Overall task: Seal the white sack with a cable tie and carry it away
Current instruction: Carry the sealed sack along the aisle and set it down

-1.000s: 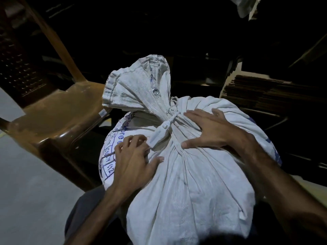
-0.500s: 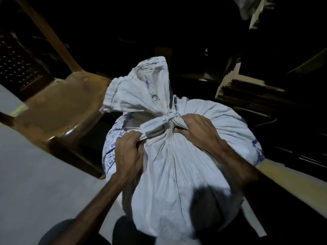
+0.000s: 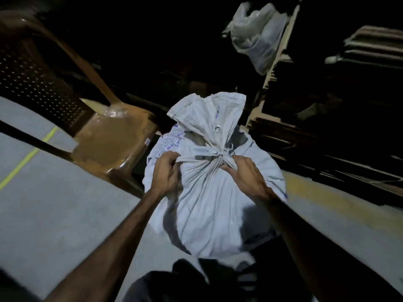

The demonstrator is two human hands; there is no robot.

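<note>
I clamp my left hand (image 3: 164, 172) and right hand (image 3: 246, 175) on the white sack (image 3: 213, 199) at nine and three o'clock of its tied neck, ready to lift.

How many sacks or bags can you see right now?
2. The white sack sits in front, gripped at its tied neck by the left hand and right hand. A plastic bag hangs upper right. The dark background may hide others.
</note>
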